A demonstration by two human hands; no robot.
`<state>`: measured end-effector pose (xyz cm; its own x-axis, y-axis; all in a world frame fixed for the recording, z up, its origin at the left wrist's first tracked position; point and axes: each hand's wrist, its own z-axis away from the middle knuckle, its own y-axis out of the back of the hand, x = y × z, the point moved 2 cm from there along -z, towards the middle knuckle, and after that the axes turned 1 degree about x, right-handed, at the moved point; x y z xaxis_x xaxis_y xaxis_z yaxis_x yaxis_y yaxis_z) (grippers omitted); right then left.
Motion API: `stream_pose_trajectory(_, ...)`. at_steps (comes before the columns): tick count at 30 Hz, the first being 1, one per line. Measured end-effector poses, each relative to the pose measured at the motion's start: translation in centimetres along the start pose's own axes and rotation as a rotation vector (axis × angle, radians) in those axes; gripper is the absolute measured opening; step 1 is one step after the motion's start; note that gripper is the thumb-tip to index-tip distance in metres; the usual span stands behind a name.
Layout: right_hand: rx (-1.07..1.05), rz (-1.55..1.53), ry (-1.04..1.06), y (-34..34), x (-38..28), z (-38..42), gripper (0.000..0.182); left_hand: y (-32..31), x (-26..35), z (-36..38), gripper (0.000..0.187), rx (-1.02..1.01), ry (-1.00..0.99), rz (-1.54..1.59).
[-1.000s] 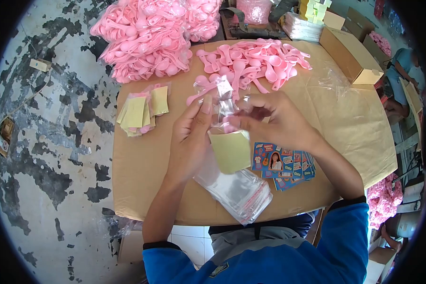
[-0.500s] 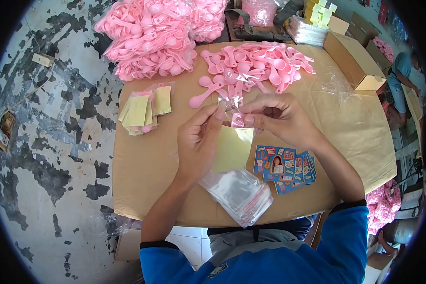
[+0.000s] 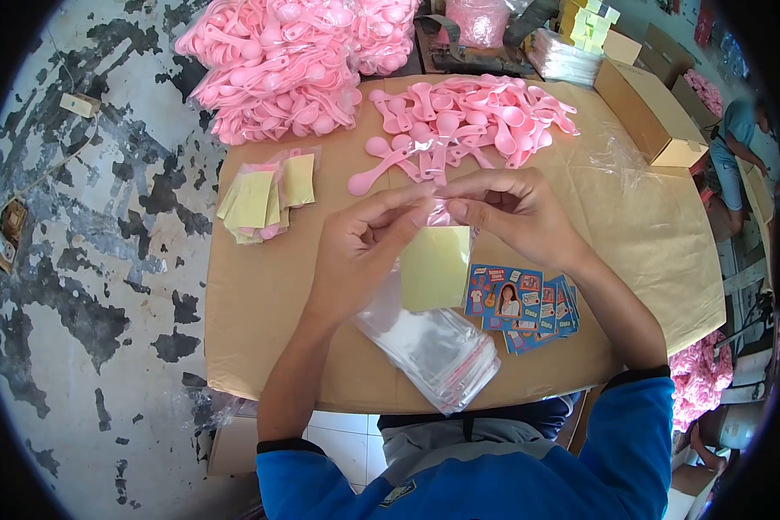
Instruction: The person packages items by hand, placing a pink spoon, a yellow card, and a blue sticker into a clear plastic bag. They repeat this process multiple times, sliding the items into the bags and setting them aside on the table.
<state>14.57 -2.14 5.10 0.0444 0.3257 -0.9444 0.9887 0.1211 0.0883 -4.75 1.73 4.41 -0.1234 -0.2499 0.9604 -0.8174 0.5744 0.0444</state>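
Both hands meet at the middle of the table, fingers pinched on the top of a clear plastic bag (image 3: 438, 213). My left hand (image 3: 355, 247) grips its left side and my right hand (image 3: 522, 221) its right side. Something pink shows through the plastic between the fingertips; its shape is partly hidden. Below, a plain yellow card (image 3: 435, 270) hangs in the bag. Under the hands lies a stack of clear plastic bags (image 3: 438, 360). Blue printed cards (image 3: 504, 295) are fanned out beside it, near my right forearm.
Loose pink scoops (image 3: 485, 117) are heaped beyond my hands. Large bags of pink scoops (image 3: 277, 78) stand at the back left. Filled bags with yellow cards (image 3: 253, 201) lie at the left. A cardboard box (image 3: 650, 113) sits at the back right; another person (image 3: 737, 147) is beyond.
My left fingers have moved right, closer to the right fingertips at the bag's top. The yellow card has shifted slightly and now hangs straighter.
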Motion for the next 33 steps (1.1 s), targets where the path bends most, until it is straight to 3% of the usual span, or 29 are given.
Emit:
stream_pose_trajectory(5,0.015,-0.030,0.144,0.6,0.5,0.0,0.025,0.6,0.4,-0.2,0.024,-0.025,-0.006,-0.019)
stream_pose_trajectory(11,-0.151,0.241,0.482,1.3,-0.1,0.0,0.033,1.0,0.8,0.1,0.021,-0.098,-0.123,-0.076)
stream_pose_trajectory(15,-0.197,0.424,0.542,1.6,-0.9,0.0,0.031,1.5,1.4,0.1,0.023,-0.187,-0.218,-0.329)
stream_pose_trajectory(18,-0.188,0.465,0.589,1.5,-0.9,0.1,0.032,1.8,1.4,0.3,0.024,-0.235,-0.175,-0.301)
stream_pose_trajectory(21,-0.199,0.508,0.613,1.5,-1.5,0.1,0.031,1.3,1.3,0.3,0.024,-0.154,-0.163,-0.170)
stream_pose_trajectory(24,-0.195,0.532,0.624,1.5,-1.6,0.1,0.030,1.1,1.2,0.3,0.019,-0.124,-0.088,-0.076)
stream_pose_trajectory(28,-0.189,0.558,0.615,1.5,-1.8,0.1,0.022,1.5,0.8,0.4,0.002,-0.165,-0.137,-0.045)
stream_pose_trajectory(30,-0.203,0.613,0.637,1.8,-2.1,0.1,0.016,1.5,0.9,0.4,0.009,-0.163,-0.226,-0.190)
stream_pose_trajectory(32,-0.228,0.697,0.689,2.5,-2.3,-0.1,0.013,1.1,0.5,0.3,0.018,-0.093,-0.166,-0.222)
stream_pose_trajectory(33,-0.147,0.592,0.601,2.4,-2.3,-0.1,0.015,1.0,0.4,0.3,0.023,-0.056,-0.136,-0.238)
